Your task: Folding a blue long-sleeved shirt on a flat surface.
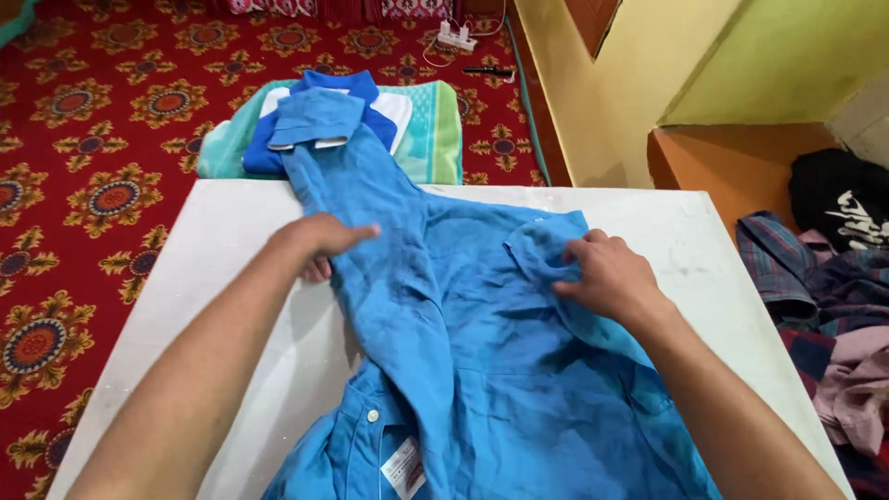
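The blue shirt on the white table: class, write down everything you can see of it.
The blue shirt is a soft woven cloth, creased, lying spread on the white table. One long sleeve stretches away past the far edge, its cuff resting on a folded blue and white garment. A button and a white label show near the bottom edge. The left hand grips the sleeve; the right hand presses a fold.

A matt, creased blue cloth shirt (482,315) was seen spread on a smooth white table (231,241) beside patterned red carpet (102,139).
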